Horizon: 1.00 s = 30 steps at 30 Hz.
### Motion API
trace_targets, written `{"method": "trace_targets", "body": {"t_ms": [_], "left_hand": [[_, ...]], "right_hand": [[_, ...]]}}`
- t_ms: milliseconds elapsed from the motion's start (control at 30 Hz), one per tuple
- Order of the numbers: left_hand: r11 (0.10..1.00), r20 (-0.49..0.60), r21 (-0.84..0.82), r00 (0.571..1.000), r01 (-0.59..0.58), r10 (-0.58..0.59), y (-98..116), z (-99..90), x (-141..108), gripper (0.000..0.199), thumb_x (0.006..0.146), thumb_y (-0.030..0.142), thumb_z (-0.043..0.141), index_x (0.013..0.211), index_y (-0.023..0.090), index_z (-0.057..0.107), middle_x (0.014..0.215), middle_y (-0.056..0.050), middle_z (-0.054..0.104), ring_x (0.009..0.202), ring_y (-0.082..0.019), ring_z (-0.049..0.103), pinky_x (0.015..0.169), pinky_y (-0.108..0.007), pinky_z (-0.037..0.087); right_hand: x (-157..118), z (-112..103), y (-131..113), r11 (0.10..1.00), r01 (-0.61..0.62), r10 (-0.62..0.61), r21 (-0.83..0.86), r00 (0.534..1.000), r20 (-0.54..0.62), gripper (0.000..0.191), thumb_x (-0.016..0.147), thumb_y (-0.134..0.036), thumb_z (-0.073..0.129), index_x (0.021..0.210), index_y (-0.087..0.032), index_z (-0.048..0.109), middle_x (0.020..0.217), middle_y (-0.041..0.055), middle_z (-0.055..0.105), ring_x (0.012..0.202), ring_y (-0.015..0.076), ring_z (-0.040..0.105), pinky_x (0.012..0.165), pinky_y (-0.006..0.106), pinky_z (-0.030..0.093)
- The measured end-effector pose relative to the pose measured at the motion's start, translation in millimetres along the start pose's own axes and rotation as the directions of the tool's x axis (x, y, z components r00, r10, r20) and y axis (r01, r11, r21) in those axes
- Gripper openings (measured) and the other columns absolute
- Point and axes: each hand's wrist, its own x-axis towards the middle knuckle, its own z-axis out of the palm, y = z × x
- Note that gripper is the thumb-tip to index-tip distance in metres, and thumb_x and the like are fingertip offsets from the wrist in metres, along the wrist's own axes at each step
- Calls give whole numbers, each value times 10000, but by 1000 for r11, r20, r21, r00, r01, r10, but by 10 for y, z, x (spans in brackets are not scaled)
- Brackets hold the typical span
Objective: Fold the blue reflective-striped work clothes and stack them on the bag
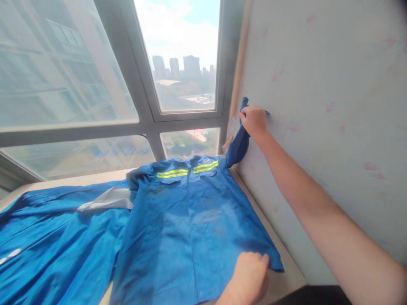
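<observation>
The wall (333,106), pale and faintly flowered, stands just beyond the raised right fingers and probably limits how far out the sleeve can be drawn. The window (149,131) lies past both hands, its frame running to the left of the raised fingers. Below them, the ledge (294,275) shows as a beige strip to the right of the lower left fingers; it bears the clothes, presumably because it gives a broad, level surface.

The jacket (190,228) is spread on it, front up, collar toward the window, mostly to the left of both sets of fingers. Laid this way, its front faces the person and its lower edge comes within easy reach. Farther left of the fingers, a second blue garment (63,241) lies rumpled, touching the jacket's far side.

The jacket's sleeve (238,148) rises beside the wall, hanging bent beneath the right hand (255,120), whose fingers are closed near its end; lifting it probably keeps it off the ledge. The left hand (249,275) is curled shut on the jacket's lower edge near the corner, fingertips hidden, seemingly steadying that side.

A whitish cloth (108,200) lies well left of the fingers. Yellow stripes (172,173) cross the chest, left of the raised fingers and below them.
</observation>
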Motion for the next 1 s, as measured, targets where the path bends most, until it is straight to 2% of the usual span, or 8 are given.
{"method": "trace_targets", "body": {"t_ms": [100, 200, 367, 500, 667, 733, 867, 1000], "left_hand": [[1000, 84, -1, 996, -14, 14, -56, 123, 1, 199, 745, 149, 610, 915, 198, 703, 769, -102, 704, 681, -267, 673, 633, -347, 519], [987, 89, -161, 996, -16, 31, -133, 52, -101, 297, 784, 205, 631, 1070, 218, 708, 918, -97, 728, 841, -268, 695, 735, -345, 546], [942, -222, -315, 956, 114, -190, -534, -463, -484, 399, 893, 165, 476, 1248, 219, 651, 1224, -109, 686, 1145, -228, 639, 1003, -363, 512], [895, -455, -81, 782, 439, -425, -1252, -910, -1234, 379, 952, 267, 432, 1235, 190, 670, 1298, -146, 661, 1225, -294, 610, 1061, -476, 483], [625, -632, 75, 522, 777, -573, -1844, -1133, -2508, 464, 936, 391, 422, 1247, 123, 638, 1377, -212, 586, 1286, -365, 552, 1082, -534, 454], [542, -656, 45, 434, 839, -618, -1859, -1105, -2874, 502, 928, 437, 398, 1266, 129, 606, 1377, -207, 577, 1277, -361, 557, 1091, -532, 448], [465, -617, -165, 276, 870, -737, -1709, -1018, -3144, 602, 895, 545, 392, 1316, 142, 547, 1296, -187, 624, 1242, -352, 589, 1106, -522, 444], [319, -463, -497, 64, 807, -884, -1639, -1074, -3126, 734, 803, 613, 499, 1379, 159, 489, 1330, -175, 625, 1272, -386, 585, 1064, -540, 481]], "right_hand": [[46, 68, -146, 976, 84, -81, 199, 996, -23, 409, 909, -185, 535, 1302, -125, 629, 1065, 118, 723, 1027, 255, 651, 981, 412, 481], [-158, 84, -351, 914, 86, -79, 396, 996, -34, 535, 881, -181, 527, 1415, -143, 542, 1051, 78, 726, 963, 219, 676, 901, 359, 530], [-946, 171, -498, 841, 81, -165, 535, 980, 110, 389, 849, -181, 512, 1184, -178, 710, 980, 53, 750, 943, 210, 686, 876, 337, 544], [-1856, 408, -259, 881, 24, -191, 472, 931, 310, 392, 799, -74, 470, 1033, -206, 755, 966, 52, 746, 949, 202, 673, 905, 334, 517], [-3157, 571, 103, 937, 110, -325, 331, 623, 712, 453, 721, 31, 457, 952, -200, 770, 1062, 86, 736, 1040, 220, 646, 935, 330, 478], [-3594, 531, 154, 967, 99, -247, 233, 568, 785, 562, 670, 45, 485, 1087, -214, 758, 1199, 97, 711, 1113, 246, 634, 967, 358, 472], [-4128, 384, 53, 991, 65, -131, 118, 676, 725, 646, 694, 40, 447, 1217, -221, 720, 1390, 106, 618, 1305, 304, 529, 1074, 460, 425], [-4357, 294, -192, 978, 39, -163, 205, 753, 637, 702, 701, 18, 435, 1315, -232, 664, 1450, 83, 570, 1356, 280, 490, 1133, 464, 402]]}}
